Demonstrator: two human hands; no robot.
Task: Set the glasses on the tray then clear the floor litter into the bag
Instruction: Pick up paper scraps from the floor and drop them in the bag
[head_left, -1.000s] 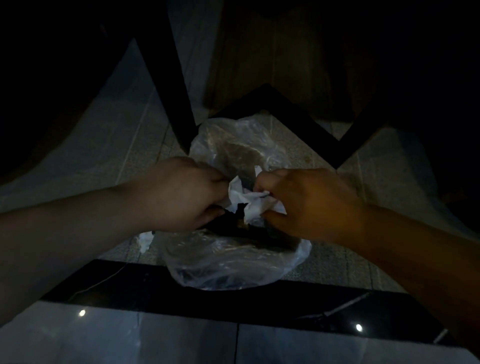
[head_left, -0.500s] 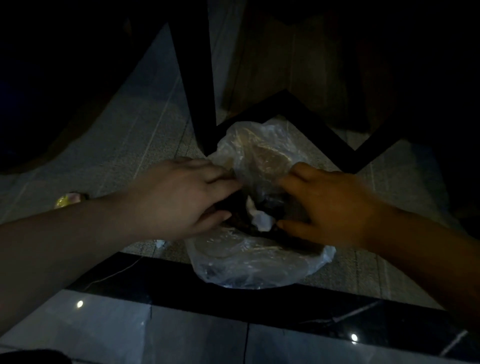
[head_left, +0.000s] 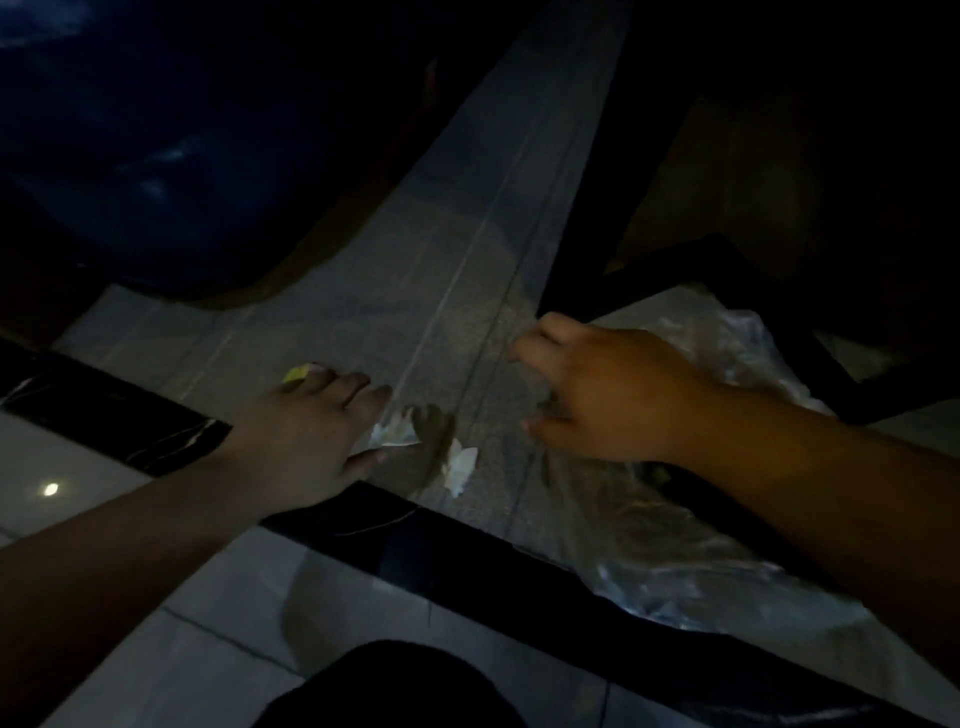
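Observation:
A clear plastic bag (head_left: 691, 525) with dark litter inside lies on the grey floor at the right. My right hand (head_left: 608, 395) pinches the bag's near-left rim. My left hand (head_left: 306, 441) reaches out low over the floor with fingers spread, holding nothing. Its fingertips are at a crumpled white paper scrap (head_left: 393, 431). A second white scrap (head_left: 460, 467) lies just right of it. A small yellow wrapper (head_left: 297, 373) peeks out beyond my left hand's fingers. No glasses or tray are in view.
A black table frame (head_left: 582, 208) stands behind the bag with angled bars. A glossy black floor strip (head_left: 467, 556) crosses below the hands, with pale shiny tiles nearer me. A dark blue rounded object (head_left: 156, 171) fills the upper left. My dark-clothed knee (head_left: 384, 686) is at the bottom.
The white paper went into the bag. My left hand let go of the rim and reached left toward scraps on the floor. The view swung left, and my right hand keeps hold of the bag.

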